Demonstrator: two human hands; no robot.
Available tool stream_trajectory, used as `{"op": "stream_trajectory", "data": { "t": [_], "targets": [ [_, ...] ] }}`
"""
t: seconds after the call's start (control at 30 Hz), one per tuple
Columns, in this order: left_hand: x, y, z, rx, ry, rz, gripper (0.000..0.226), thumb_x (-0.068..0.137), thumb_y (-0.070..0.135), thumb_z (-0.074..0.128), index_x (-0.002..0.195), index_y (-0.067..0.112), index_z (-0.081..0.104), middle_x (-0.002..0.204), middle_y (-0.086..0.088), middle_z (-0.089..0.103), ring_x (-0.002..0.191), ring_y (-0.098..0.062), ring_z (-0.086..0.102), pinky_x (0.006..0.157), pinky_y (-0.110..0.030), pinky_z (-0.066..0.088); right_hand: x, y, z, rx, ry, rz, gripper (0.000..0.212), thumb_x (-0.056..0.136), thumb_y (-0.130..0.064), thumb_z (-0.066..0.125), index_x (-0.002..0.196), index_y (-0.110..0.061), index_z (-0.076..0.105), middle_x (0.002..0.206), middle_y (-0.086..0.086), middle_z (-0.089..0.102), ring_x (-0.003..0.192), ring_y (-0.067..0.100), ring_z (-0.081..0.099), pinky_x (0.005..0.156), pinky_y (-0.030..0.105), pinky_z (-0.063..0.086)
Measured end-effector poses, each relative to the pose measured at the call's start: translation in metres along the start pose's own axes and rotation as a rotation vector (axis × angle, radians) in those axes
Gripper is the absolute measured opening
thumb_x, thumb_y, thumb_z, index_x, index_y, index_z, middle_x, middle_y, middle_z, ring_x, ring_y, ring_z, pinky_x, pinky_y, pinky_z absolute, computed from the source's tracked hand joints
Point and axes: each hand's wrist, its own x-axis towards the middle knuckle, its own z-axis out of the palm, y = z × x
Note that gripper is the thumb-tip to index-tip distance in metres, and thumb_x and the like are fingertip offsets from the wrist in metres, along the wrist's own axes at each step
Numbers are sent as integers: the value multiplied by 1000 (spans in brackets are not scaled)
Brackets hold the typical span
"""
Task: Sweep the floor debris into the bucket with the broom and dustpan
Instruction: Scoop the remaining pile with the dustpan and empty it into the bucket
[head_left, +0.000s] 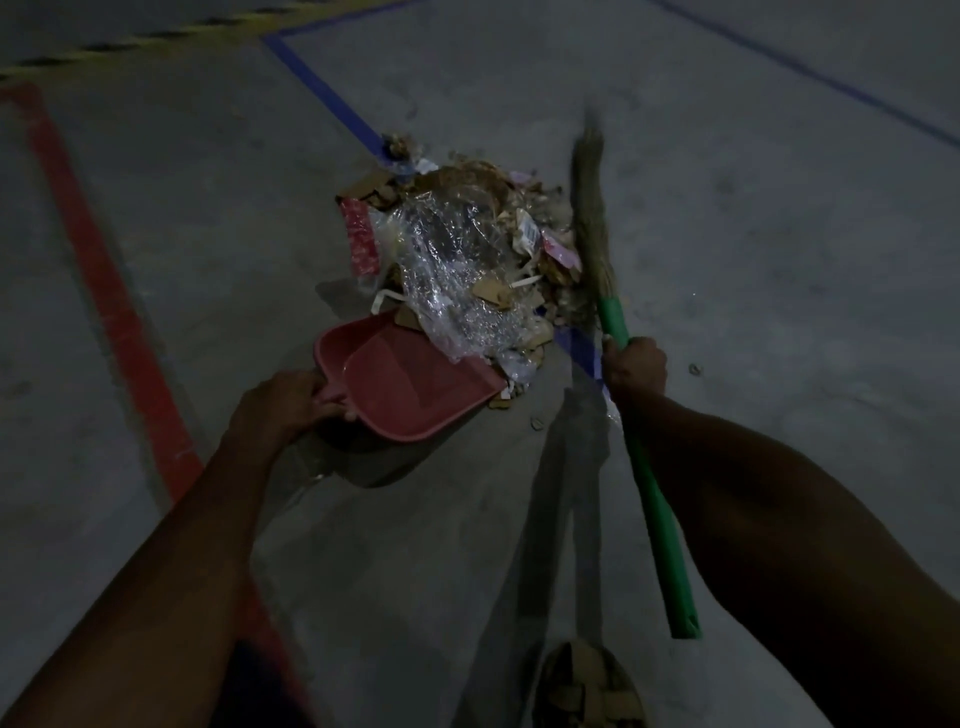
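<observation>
Early stage imo: debris pile gathered on floor, dustpan nearly empty, lip at pile's near edge. Left hand grips pan handle, right hand wrapped round broom, bristles touching pile's right side. Bucket not in view; scoop + dump left.

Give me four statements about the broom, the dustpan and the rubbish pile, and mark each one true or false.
1. The left hand holds the red dustpan by its handle. True.
2. The right hand grips a blue broom handle. False: the broom has a green handle.
3. The debris pile lies between the dustpan and the broom bristles. True.
4. The dustpan is heaped full of debris. False: its tray is nearly bare; clear plastic wrap only overlaps its front edge.
</observation>
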Motion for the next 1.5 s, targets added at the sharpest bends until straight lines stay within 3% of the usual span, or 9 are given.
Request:
{"op": "stream_trajectory", "data": {
  "t": [0.3,0.43,0.57,0.67,0.83,1.0,1.27,1.37,1.5],
  "targets": [
    [13,11,1,-13,69,12,62,70,69,72,101,16,71,107,-19,69,99,-37,65,73,-37,45,-4,33,12,-95,-106,-117,38,100,-39,58,87,-5,67,62,1,50,53,11,46,47,24,27],
    [17,20,3,-44,72,28,74,58,79,54,95,18,71,100,-17,71,93,-35,67,70,-37,47,-7,39,12,-83,-156,-194,41,98,-43,60,68,-15,61,57,1,51,57,25,57,55,29,38],
    [25,29,6,-16,82,15,59,70,72,66,96,20,72,101,-13,71,91,-32,67,69,-35,47,-20,46,20,-69,-190,-267,48,96,-44,63,56,-23,48,61,16,61,58,36,63,58,48,53],
    [30,35,11,2,103,-1,52,74,67,70,98,20,72,102,-13,70,92,-32,67,73,-35,47,-33,51,22,-68,-274,-313,44,97,-41,62,60,-18,55,63,21,64,54,33,62,58,47,54],
    [32,43,14,-18,106,-32,49,74,63,73,99,21,74,99,-13,71,92,-32,67,73,-35,46,-54,59,16,15,-414,-314,27,99,-35,61,78,-19,67,63,0,61,45,0,59,42,14,43],
    [38,42,20,-165,118,2,43,68,48,85,79,8,72,73,-18,65,74,-35,67,60,-32,40,-68,70,10,15,-438,-346,29,98,-38,62,103,-12,74,71,4,68,48,4,60,45,18,47],
    [23,46,20,-235,101,-59,54,71,54,81,101,10,74,95,-22,71,89,-35,68,69,-36,47,-82,78,-4,49,-382,-395,30,98,-34,63,111,-9,73,73,-3,67,53,0,61,51,12,44],
    [22,48,13,-230,111,-90,57,67,56,82,100,10,72,96,-24,70,89,-37,68,73,-40,52,-87,81,-3,-3,-421,-434,33,98,-37,61,115,-11,72,76,-2,69,58,6,63,57,20,50],
    [17,55,3,-214,145,-100,59,66,59,81,99,11,71,100,-21,69,93,-38,67,77,-41,54,-93,75,-1,12,-409,-442,31,98,-37,61,113,-12,72,72,-2,67,53,2,59,51,13,43]
  ]
}}
